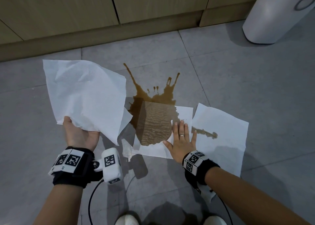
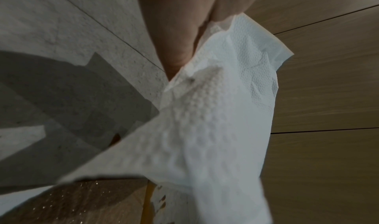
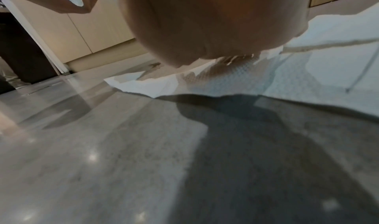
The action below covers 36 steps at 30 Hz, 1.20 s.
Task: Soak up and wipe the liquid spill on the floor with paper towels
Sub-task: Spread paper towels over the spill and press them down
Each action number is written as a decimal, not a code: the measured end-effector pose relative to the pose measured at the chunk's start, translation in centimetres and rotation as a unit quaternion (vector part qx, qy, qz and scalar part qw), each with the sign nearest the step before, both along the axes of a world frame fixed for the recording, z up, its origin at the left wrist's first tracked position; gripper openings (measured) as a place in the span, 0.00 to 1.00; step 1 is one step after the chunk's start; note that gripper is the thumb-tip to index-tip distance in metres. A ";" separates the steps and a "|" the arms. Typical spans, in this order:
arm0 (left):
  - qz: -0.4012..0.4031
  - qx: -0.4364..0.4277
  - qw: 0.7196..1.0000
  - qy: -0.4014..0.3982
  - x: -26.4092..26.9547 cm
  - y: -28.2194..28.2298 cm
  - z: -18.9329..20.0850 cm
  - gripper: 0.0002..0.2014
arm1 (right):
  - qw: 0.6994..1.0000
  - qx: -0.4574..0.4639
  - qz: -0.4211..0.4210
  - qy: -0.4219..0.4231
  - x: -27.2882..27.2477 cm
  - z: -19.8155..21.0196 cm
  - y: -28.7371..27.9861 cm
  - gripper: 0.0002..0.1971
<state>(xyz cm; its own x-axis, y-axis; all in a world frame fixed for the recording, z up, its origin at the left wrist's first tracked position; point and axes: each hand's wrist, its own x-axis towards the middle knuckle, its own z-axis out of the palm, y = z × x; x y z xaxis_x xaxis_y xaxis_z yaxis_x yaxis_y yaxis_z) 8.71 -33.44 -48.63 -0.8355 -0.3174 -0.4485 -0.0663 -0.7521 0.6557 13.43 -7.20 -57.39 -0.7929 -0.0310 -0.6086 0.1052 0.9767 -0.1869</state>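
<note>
A brown spill (image 1: 150, 90) spreads over the grey tiled floor (image 1: 238, 81). A paper towel (image 1: 153, 124) lies flat on it, soaked brown through its middle. My right hand (image 1: 182, 139) presses flat on that towel's right part, fingers straight. A second sheet (image 1: 221, 132) lies to the right, with a brown streak across it. My left hand (image 1: 80, 131) holds a dry white paper towel (image 1: 87, 97) by its near edge, lifted above the floor left of the spill. In the left wrist view my thumb (image 2: 176, 37) pinches this sheet (image 2: 215, 114).
Wooden cabinet fronts (image 1: 136, 5) with a kickboard run along the far side. A white rounded bin (image 1: 279, 15) stands at the far right. My white shoes (image 1: 127, 220) are at the bottom edge, with cables from the wrist cameras trailing near them.
</note>
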 end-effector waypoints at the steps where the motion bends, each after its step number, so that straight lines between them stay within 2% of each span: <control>1: -0.012 -0.006 1.000 0.010 0.0 -0.1 0.1 0.25 | 1.000 0.002 -0.006 0.001 0.2 0.1 0.1 0.50; 4: -0.018 0.020 0.999 0.035 0.2 -0.1 0.1 0.19 | 1.000 0.011 -0.008 -0.025 0.7 0.0 0.6 0.40; 13: -0.011 0.053 0.998 0.033 0.4 0.5 0.8 0.18 | 0.997 -0.015 -0.072 -0.007 0.1 0.5 0.2 0.40; 17: -0.018 0.033 0.999 0.021 0.3 0.5 0.8 0.18 | 0.994 -0.007 -0.098 -0.050 -1.0 1.0 -0.3 0.41; 19: -0.021 0.026 0.999 0.017 0.4 0.5 0.8 0.19 | 0.997 -0.008 -0.075 -0.031 -1.5 1.3 -0.5 0.40; 21: -0.021 0.022 0.999 0.015 0.4 0.5 0.9 0.19 | 1.000 -0.010 0.002 -0.005 -2.0 1.5 -0.6 0.38; 24: -0.017 0.026 0.999 0.025 0.6 0.4 1.0 0.19 | 0.996 -0.013 0.084 -0.028 -2.8 1.8 -0.5 0.35; 30: -0.022 0.027 0.999 0.032 0.8 0.4 0.9 0.20 | 0.998 -0.002 0.056 0.006 -3.4 1.9 0.7 0.36; 32: -0.014 0.030 0.999 0.023 0.8 0.4 0.8 0.20 | 0.999 0.017 0.023 0.031 -3.4 1.7 1.3 0.37; 36: -0.005 0.028 1.000 0.011 0.8 0.5 0.6 0.17 | 0.999 0.037 -0.005 -0.006 -3.2 1.2 2.3 0.39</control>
<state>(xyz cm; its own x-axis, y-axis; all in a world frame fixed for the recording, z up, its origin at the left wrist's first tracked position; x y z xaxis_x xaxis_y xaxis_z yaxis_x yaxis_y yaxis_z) 9.52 -32.98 -48.05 -0.8486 -0.2838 -0.4464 -0.0592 -0.7877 0.6132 10.21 -4.94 -56.19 -0.7852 0.0226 -0.6188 0.1169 0.9868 -0.1123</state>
